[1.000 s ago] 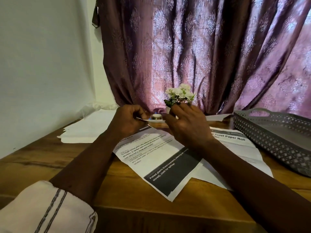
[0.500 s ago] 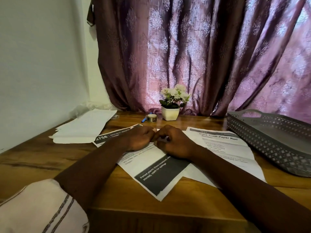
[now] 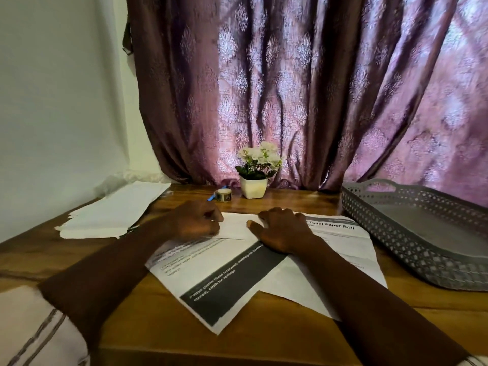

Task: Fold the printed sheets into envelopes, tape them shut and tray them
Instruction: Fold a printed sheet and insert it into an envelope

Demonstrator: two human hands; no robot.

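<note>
Where fold of white printed paper sheet [image 3: 235,227] runs left-right: right hand [image 3: 282,231] spread flat on it; left hand [image 3: 195,220] curled, grip unclear, nearer the far patterned tape roll [image 3: 222,194].

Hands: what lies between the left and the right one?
Head view: only the sheet's folded white flap, between left hand and right hand.
</note>
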